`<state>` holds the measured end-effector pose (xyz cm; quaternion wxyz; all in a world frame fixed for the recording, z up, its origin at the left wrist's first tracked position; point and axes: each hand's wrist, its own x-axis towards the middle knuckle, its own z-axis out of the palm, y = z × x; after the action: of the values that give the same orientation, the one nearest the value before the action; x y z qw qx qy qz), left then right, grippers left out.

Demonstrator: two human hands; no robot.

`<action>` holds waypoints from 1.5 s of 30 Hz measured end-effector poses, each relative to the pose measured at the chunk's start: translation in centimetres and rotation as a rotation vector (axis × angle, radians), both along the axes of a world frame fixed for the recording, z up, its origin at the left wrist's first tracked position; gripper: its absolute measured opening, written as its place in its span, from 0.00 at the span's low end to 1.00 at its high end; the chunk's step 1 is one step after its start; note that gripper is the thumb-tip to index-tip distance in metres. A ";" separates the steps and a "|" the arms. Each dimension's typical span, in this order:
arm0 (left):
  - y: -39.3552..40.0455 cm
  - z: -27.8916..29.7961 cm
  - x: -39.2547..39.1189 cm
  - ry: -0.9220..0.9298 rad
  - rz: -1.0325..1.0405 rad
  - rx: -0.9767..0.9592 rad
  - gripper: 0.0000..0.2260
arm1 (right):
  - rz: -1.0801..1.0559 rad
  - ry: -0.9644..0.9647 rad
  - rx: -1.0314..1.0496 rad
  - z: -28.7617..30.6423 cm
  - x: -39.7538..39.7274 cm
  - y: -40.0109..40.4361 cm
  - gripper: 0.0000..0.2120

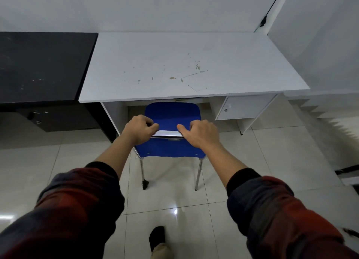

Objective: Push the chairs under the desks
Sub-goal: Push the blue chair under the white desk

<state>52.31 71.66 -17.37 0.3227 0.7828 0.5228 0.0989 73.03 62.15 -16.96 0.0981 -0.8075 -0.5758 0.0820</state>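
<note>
While hands (168,133) grip chair (172,113) | seat partly under desk (194,68)

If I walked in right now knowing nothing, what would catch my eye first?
Likely the bright blue chair in the middle, its seat partly under the white desk. The left hand and right hand both grip the top of its backrest. A black desk adjoins the white one on the left.
</note>
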 end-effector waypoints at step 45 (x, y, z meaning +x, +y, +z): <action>-4.6 3.1 17.3 0.204 0.288 -0.018 0.19 | 0.207 0.034 -0.123 0.7 18.4 0.8 0.40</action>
<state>69.63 67.09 -14.26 0.2573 0.7028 0.6606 0.0594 91.47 62.97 -16.24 0.0492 -0.7467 -0.6484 0.1403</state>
